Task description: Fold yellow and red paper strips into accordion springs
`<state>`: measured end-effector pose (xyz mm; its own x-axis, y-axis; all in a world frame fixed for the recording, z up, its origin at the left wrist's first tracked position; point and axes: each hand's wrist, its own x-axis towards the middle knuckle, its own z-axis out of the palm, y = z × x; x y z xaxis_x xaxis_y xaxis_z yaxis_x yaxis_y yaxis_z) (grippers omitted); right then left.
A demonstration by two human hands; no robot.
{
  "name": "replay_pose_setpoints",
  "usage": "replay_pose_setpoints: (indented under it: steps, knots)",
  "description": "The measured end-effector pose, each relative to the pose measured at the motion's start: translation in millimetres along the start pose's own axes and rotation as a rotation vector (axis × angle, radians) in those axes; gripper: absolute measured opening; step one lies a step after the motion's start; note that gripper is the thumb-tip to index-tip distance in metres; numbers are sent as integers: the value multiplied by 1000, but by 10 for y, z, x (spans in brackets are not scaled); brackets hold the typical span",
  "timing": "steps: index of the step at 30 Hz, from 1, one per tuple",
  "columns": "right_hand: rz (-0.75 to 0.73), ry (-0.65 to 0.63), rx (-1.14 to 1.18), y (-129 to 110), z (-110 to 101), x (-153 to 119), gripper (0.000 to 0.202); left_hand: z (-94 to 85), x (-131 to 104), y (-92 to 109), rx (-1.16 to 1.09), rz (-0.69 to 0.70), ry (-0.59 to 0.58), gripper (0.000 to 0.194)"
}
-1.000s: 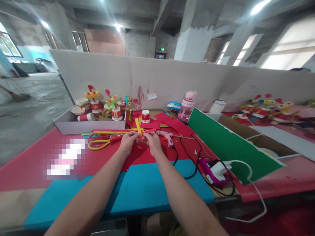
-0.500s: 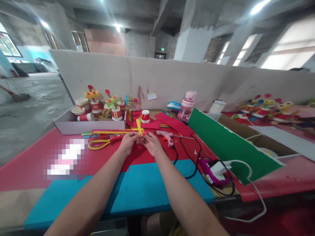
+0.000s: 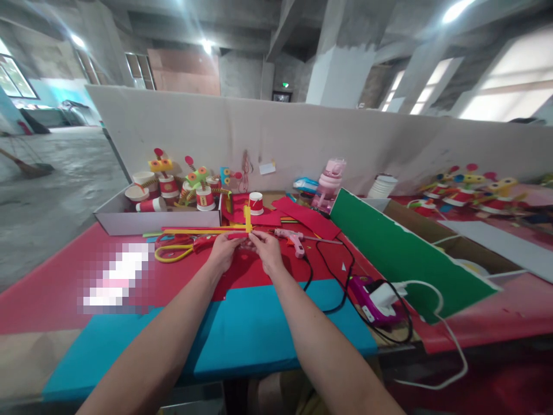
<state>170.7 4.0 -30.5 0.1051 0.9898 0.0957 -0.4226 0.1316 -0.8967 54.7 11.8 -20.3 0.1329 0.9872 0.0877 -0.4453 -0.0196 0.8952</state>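
Over the red sheet at the middle of the table, my left hand and my right hand meet with fingers pinched. Between their fingertips stands a yellow paper strip, upright, with a red piece at its lower end near my left fingers. Both hands are closed on this paper. A red and white paper cup stands just behind it. Scissors with yellow handles lie left of my left hand, and a pink glue gun lies right of my right hand.
A white box holds cups and cup figures at the left. Blue sheets cover the near edge. At the right are a purple power strip with cables and a green-sided box. A pink bottle stands behind.
The yellow strip has turned from leaning left to nearly upright. My right fingers have closed in on its lower end, and the red piece now shows more to the left.
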Motion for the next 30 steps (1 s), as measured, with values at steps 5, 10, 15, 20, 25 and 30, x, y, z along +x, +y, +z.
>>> replay_pose_setpoints:
  steps: [5, 10, 15, 20, 25, 30]
  knots:
    - [-59, 56, -64, -9, 4, -7, 32, -22, 18, -23, 4, 5, 7, 23]
    - [-82, 77, -103, -21, 9, -17, 29, -26, 34, -45, 38, 50, 74, 17]
    - [-13, 35, 67, -25, 13, -9, 25, -27, 46, -30, 44, 10, 59, 18]
    - [-20, 30, 139, -41, 11, 3, 27, 2, 9, 21, 52, 30, -23, 24]
    - [5, 5, 159, -38, 16, -4, 27, 8, -6, 19, 65, 12, 46, 32]
    - [44, 21, 203, -34, 17, -14, 28, -9, 13, -4, 54, 19, 78, 33]
